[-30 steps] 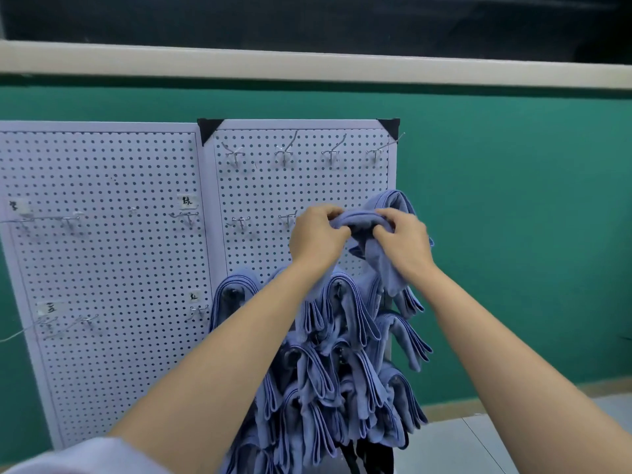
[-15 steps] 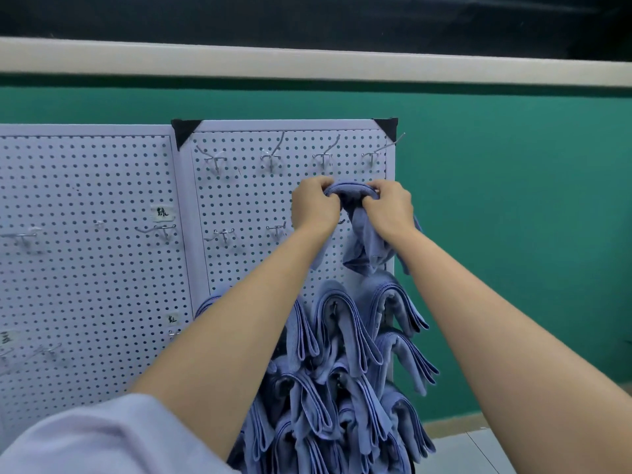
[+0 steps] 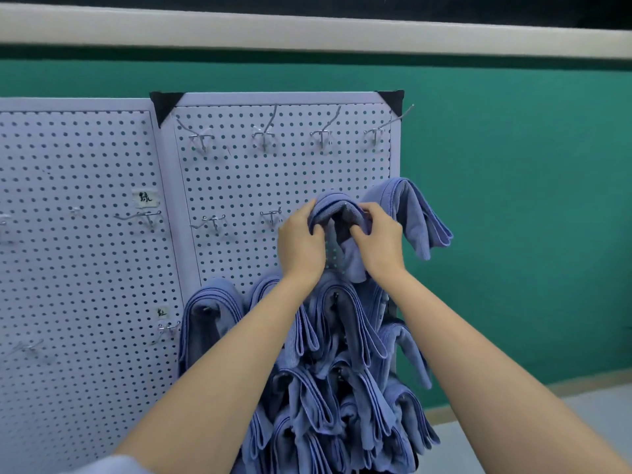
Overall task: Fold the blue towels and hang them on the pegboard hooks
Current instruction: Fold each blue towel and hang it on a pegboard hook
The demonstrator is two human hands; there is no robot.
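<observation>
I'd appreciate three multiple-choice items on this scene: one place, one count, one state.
1. Where is the held towel? A top hook row; B middle hook row; C floor.
2. How many bare hooks in the right pegboard's top row? A two; B six; C four.
3. What is the left hand doing? A gripping the towel; B pressing flat; C hanging idle.
Answers: 1 B, level with the middle hooks, beside a hung towel. 2 C, four show uncovered. 3 A, its fingers curl round the fold.

Two pegboards (image 3: 85, 268), two hands (image 3: 301, 244), one held towel (image 3: 338, 206). Four bare hooks (image 3: 263, 136) at twelve o'clock, two labels (image 3: 145, 197) at nine, two black corner caps (image 3: 164, 102). The hung towels (image 3: 342, 319) overlap beyond counting.
</observation>
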